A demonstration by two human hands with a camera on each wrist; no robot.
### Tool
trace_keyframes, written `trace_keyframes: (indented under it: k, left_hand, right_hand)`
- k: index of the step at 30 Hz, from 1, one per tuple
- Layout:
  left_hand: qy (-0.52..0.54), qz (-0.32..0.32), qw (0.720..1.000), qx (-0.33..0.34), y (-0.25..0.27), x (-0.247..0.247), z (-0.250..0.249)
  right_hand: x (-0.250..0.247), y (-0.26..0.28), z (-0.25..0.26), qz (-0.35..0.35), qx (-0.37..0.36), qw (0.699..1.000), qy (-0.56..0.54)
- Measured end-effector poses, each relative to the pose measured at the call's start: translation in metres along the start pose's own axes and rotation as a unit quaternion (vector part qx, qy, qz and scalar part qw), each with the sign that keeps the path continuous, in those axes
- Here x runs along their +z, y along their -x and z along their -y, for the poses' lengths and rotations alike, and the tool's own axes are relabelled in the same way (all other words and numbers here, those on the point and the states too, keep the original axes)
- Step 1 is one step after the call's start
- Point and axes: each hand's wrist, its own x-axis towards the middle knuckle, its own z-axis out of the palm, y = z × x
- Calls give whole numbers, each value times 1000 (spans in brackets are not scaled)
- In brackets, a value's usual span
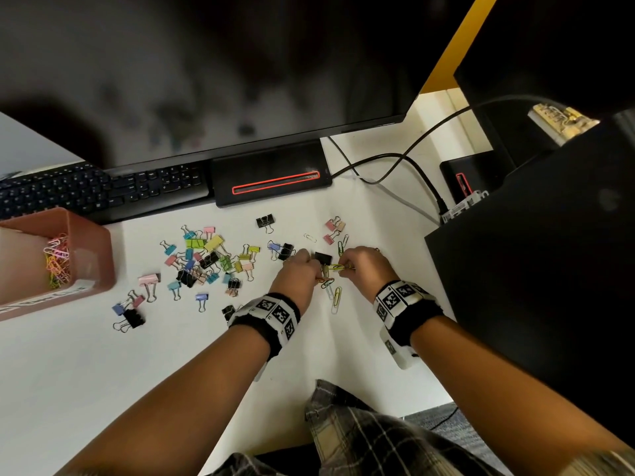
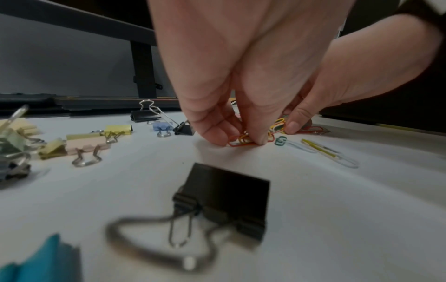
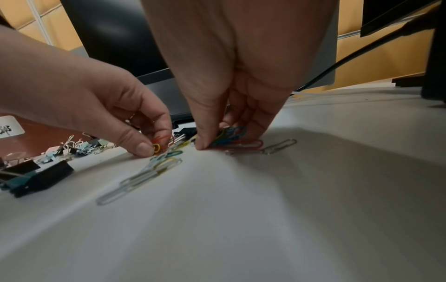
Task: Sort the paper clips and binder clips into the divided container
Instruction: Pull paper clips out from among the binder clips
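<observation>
My left hand (image 1: 314,273) pinches orange and yellow paper clips (image 2: 241,140) against the white table (image 1: 137,372). Just to its right, my right hand (image 1: 343,267) pinches a bunch of blue, red and yellow paper clips (image 3: 229,136) on the table. A black binder clip (image 1: 323,258) lies just behind the two hands. Loose paper clips (image 1: 336,298) lie in front of them. Several coloured binder clips (image 1: 206,259) are scattered to the left. The brown container (image 1: 99,245) at the far left holds coloured paper clips (image 1: 56,264) in one compartment.
A monitor base (image 1: 271,176) and a keyboard (image 1: 103,190) stand behind the clips. Cables (image 1: 395,159) run at the back right. A black box (image 1: 532,269) borders the table on the right. More pink binder clips (image 1: 333,230) lie behind my right hand.
</observation>
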Motion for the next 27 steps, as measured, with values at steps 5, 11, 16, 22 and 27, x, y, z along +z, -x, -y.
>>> trace_keyframes:
  k: [5, 11, 16, 22, 27]
  left_hand:
    - [-32, 20, 999, -2, 0, -1, 3]
    - [68, 19, 997, -16, 4, -14, 5]
    - [180, -72, 980, -47, 29, -57, 16]
    - [230, -201, 947, -100, 93, -135, 87]
    - [189, -282, 920, -196, 143, -195, 179]
  right_hand:
    - [1, 2, 3, -6, 7, 1000, 0]
    - [6, 4, 4, -34, -14, 998, -54]
    - [6, 1, 13, -38, 10, 996, -79]
    - [-8, 0, 88, -94, -108, 985, -93]
    - [-2, -13, 199, -75, -221, 967, -102]
